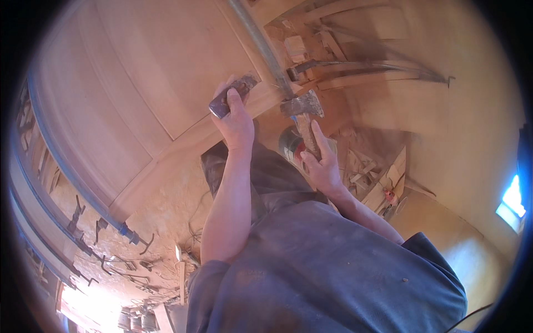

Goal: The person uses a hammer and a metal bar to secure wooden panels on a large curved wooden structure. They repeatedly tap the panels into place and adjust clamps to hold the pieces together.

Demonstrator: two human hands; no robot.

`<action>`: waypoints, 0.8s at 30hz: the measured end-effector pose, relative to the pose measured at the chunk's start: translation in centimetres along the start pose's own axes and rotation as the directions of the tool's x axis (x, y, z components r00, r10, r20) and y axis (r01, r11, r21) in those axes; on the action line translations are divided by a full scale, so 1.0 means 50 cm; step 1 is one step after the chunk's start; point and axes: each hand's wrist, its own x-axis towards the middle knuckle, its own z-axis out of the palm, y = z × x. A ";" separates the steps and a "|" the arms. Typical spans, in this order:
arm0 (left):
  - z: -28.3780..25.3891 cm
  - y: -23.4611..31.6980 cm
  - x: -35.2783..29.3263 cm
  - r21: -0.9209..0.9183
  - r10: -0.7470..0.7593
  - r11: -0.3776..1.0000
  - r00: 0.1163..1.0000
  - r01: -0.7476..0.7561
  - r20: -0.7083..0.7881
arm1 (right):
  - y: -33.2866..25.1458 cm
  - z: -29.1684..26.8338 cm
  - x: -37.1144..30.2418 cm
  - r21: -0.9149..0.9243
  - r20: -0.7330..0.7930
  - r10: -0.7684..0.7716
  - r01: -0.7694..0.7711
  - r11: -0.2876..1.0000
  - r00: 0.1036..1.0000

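My left hand (237, 119) is closed round a dark, worn block (233, 96) with a pale end, held over the corner of a large wooden panelled door (183, 61). What the block is made of I cannot tell. My right hand (325, 166) grips the wooden handle of a hatchet (302, 104), its scuffed metal head raised and flared on the right side. The head is close to a metal clamp bar (264, 47) that runs along the door's right edge; whether they touch I cannot tell.
Another bar clamp (83, 177) crosses the door's left side, with several clamp handles below it. A bucket (290, 141) stands behind my right hand. Wood offcuts (363, 169) lie to the right. Long curved dark bars (372, 67) lean near the wall at the upper right.
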 end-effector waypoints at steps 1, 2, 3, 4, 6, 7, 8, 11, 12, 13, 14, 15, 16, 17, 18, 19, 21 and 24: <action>0.012 -0.008 0.005 0.015 -0.009 1.000 1.000 0.009 0.001 | 0.000 -0.006 -0.003 0.035 0.009 0.024 -0.024 0.999 1.000; 0.016 -0.017 0.007 0.037 -0.015 0.999 1.000 0.015 -0.001 | 0.002 -0.007 -0.005 0.073 0.021 0.048 -0.049 0.996 0.999; 0.016 -0.026 0.010 0.061 0.008 0.998 1.000 -0.008 0.007 | -0.001 -0.009 -0.007 0.074 0.022 0.040 -0.041 0.996 0.999; 0.014 -0.036 0.012 0.085 0.032 0.996 0.999 -0.033 0.015 | -0.001 -0.011 -0.007 0.074 0.024 0.031 -0.033 0.997 0.999; 0.011 -0.045 0.018 0.137 0.082 0.987 0.996 -0.087 0.038 | 0.005 -0.013 -0.008 0.071 0.024 -0.010 0.008 0.997 1.000; 0.009 -0.050 0.021 0.166 0.107 0.979 0.993 -0.114 0.053 | 0.007 -0.014 -0.007 0.069 0.025 -0.031 0.029 0.997 0.999; 0.014 -0.046 0.022 0.200 0.127 0.970 0.989 -0.139 0.074 | 0.007 -0.013 -0.007 0.049 0.016 -0.060 0.059 0.997 0.998; 0.027 -0.031 0.033 0.292 0.110 0.946 0.988 -0.138 0.111 | 0.000 -0.010 0.006 -0.064 -0.005 -0.238 0.237 0.969 0.971; 0.030 -0.033 0.029 0.301 0.100 0.944 0.987 -0.135 0.128 | -0.005 -0.008 0.018 -0.136 -0.003 -0.352 0.349 0.927 0.936; 0.034 -0.037 0.022 0.309 0.090 0.942 0.985 -0.132 0.145 | -0.015 -0.009 0.021 -0.203 0.036 -0.412 0.410 0.889 0.911; 0.037 -0.040 0.019 0.318 0.087 0.939 0.984 -0.133 0.156 | -0.030 -0.010 0.027 -0.261 0.080 -0.471 0.474 0.841 0.879; 0.042 -0.054 0.018 0.351 0.160 0.915 0.977 -0.202 0.144 | -0.067 -0.017 0.030 -0.314 0.151 -0.475 0.498 0.808 0.867; 0.050 -0.072 0.018 0.383 0.234 0.884 0.963 -0.269 0.135 | -0.095 -0.021 0.033 -0.364 0.223 -0.473 0.523 0.771 0.852; 0.059 -0.084 0.017 0.411 0.301 0.850 0.944 -0.329 0.133 | -0.108 -0.020 0.043 -0.404 0.225 -0.500 0.547 0.734 0.836; 0.062 -0.084 0.017 0.461 0.329 0.807 0.929 -0.370 0.169 | -0.118 -0.015 0.059 -0.441 0.230 -0.524 0.568 0.695 0.820; 0.063 -0.081 0.018 0.506 0.355 0.759 0.912 -0.410 0.205 | -0.128 -0.013 0.070 -0.478 0.237 -0.548 0.587 0.653 0.802; 0.068 -0.069 0.020 0.570 0.322 0.716 0.916 -0.402 0.241 | -0.148 -0.015 0.082 -0.469 0.226 -0.514 0.555 0.687 0.828; 0.066 -0.061 0.014 0.603 0.253 0.729 0.946 -0.325 0.203 | -0.170 -0.027 0.080 -0.431 0.268 -0.523 0.586 0.686 0.809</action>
